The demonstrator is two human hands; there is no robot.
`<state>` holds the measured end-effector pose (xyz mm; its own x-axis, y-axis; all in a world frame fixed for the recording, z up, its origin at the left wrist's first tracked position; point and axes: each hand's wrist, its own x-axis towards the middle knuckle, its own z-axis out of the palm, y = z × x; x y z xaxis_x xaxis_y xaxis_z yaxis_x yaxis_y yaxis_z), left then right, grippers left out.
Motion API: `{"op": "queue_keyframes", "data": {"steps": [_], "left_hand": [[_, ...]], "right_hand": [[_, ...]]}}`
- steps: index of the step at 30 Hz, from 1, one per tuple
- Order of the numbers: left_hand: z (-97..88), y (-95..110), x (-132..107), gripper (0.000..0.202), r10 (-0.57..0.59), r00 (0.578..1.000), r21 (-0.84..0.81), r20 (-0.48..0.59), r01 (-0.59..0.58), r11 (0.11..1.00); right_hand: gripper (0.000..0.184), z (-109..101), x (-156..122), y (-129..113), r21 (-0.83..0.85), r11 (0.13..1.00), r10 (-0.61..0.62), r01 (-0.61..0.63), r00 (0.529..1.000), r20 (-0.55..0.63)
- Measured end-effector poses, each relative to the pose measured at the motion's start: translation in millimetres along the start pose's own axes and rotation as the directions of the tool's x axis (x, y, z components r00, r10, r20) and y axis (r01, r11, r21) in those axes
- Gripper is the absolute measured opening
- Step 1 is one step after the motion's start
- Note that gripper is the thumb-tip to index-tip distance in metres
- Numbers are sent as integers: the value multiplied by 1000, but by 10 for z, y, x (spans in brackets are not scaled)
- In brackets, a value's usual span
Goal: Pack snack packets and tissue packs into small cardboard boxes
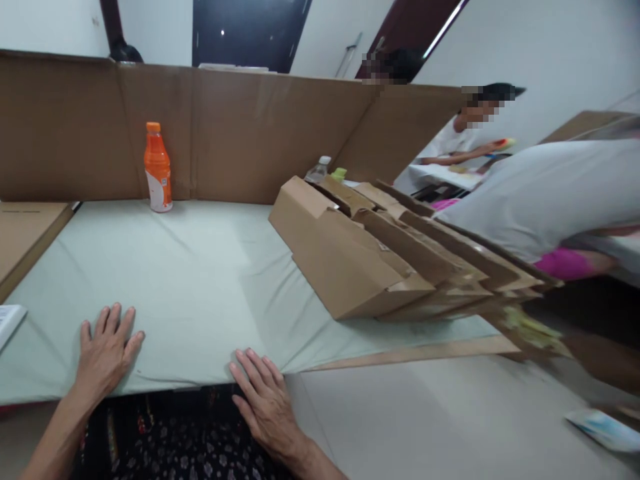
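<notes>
My left hand (105, 350) lies flat on the pale green cloth of the table (195, 267), fingers spread, with nothing in it. At the table's front edge rests my right hand (265, 393), its fingers stretched out on the cloth and empty. An orange bottle (158, 167) with an orange cap and a white lower label stands upright at the back, against a cardboard panel (240, 133). Right of my right hand and farther back are several cardboard boxes (340, 247), set side by side at an angle.
A clear bottle with a white cap (320, 168) shows behind the boxes. Flat cardboard (30, 233) lies at the left, with a white object (10, 322) near the left edge. Other people are at the right; one person's hand (487, 148) holds something red and green.
</notes>
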<state>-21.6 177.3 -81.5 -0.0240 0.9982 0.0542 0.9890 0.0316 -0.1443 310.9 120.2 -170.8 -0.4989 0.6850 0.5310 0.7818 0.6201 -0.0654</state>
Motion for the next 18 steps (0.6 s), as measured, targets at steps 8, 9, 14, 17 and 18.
{"op": "queue_keyframes", "data": {"steps": [8,9,14,17,18], "left_hand": [[32,-27,48,58,32,998,20,-62,-31,999],[54,-47,52,60,43,997,17,-70,-42,999],[213,-129,69,60,82,988,-12,-134,-85,996],[283,-89,90,61,96,974,-50,-204,-108,993],[301,-72,97,61,97,970,-64,-221,-114,991]], "right_hand": [[44,-384,-503,897,-152,969,199,-192,980,28],[44,-460,-673,1076,-205,937,289,-283,957,-3],[41,-952,-1294,1950,-393,723,576,-568,810,-110],[40,-1166,-1335,2395,-428,700,603,-571,794,-74],[40,-1204,-1316,2522,-433,709,601,-557,798,-41]]}}
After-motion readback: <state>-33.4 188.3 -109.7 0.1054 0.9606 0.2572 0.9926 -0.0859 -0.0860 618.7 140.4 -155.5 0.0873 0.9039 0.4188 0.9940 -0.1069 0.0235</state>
